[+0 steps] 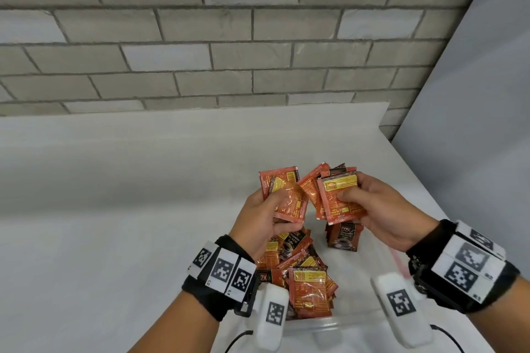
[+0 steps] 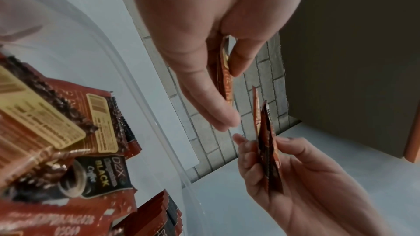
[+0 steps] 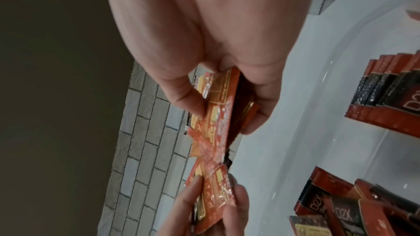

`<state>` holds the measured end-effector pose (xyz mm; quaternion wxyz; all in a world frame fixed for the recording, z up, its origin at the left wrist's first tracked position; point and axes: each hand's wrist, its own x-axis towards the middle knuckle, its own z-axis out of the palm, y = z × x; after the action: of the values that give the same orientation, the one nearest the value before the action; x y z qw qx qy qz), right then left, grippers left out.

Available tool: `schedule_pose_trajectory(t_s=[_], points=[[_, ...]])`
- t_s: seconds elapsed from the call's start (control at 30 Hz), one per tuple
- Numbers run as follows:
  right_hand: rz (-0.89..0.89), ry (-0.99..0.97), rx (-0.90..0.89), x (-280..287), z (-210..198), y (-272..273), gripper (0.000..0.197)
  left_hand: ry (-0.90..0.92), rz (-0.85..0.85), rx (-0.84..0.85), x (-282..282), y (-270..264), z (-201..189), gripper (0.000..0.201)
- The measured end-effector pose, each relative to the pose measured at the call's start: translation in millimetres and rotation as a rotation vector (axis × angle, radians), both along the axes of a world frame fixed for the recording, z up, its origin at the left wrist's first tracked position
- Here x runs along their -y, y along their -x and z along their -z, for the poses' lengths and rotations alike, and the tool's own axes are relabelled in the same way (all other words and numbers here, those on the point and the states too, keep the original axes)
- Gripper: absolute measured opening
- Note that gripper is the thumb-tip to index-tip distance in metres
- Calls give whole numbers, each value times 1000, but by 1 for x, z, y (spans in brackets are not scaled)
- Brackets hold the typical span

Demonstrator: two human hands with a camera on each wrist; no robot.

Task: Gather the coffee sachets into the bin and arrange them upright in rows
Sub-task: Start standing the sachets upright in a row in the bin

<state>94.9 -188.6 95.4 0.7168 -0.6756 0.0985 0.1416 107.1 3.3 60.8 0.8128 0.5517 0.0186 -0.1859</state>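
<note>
Both hands are raised over a clear plastic bin (image 1: 329, 327) that sits on the white tabletop (image 1: 114, 209) near its right edge, with a grey brick wall (image 1: 200, 37) behind the far edge. The left hand (image 1: 259, 221) pinches a small fan of orange-red coffee sachets (image 1: 284, 198), thumb on the printed face and fingers curled behind. The right hand (image 1: 381, 209) clamps a second, thicker bunch of sachets (image 1: 339, 198) the same way, thumb across the front. The two bunches are just beside each other, and the right wrist view shows their edges touching or overlapping. Below the hands, inside the bin, a loose heap of sachets (image 1: 304, 286) lies flat and crisscrossed on the near left side, some showing the yellow label and some the black front. At the bin's far right stands a short row of sachets (image 1: 342, 238) packed upright, face to face. Marker bands wrap both wrists.
</note>
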Motion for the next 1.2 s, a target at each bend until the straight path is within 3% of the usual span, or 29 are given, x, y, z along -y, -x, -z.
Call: schedule_pose_trajectory(t_s=[0.13, 0.4, 0.5, 0.67, 0.77, 0.83, 0.93, 1.0, 1.07, 1.13, 1.2], points=[[-68, 55, 21, -4, -3, 3, 30, -148, 19, 93, 2, -2, 1, 14], [-45, 55, 75, -5, -5, 1, 28, -189, 58, 161, 4, -13, -10, 23], [23, -50, 78, -1, -8, -1, 27, -81, 4, 54, 4, -17, -12, 24], [117, -285, 43, -1, -5, -1, 26, -40, -83, 88, 7, -14, -2, 28], [148, -324, 34, -5, -3, -1, 28, -92, 2, 197, 10, -11, 0, 11], [163, -310, 17, -7, -1, 0, 28, -171, 64, 292, 12, -10, 4, 21], [169, -276, -13, -5, -1, 3, 30, -223, 155, 347, 16, -5, 2, 13], [169, -271, -20, -2, -3, 5, 31, -255, 193, 336, 19, -5, 1, 28], [167, -290, -16, 1, -6, 8, 32, -214, 173, 295, 20, -8, 1, 47], [120, -307, 10, 2, -9, 13, 37, -48, 233, 204, 23, -8, -3, 61], [39, -277, 51, -3, -11, 18, 42, 115, 346, 117, 30, -2, -10, 57]])
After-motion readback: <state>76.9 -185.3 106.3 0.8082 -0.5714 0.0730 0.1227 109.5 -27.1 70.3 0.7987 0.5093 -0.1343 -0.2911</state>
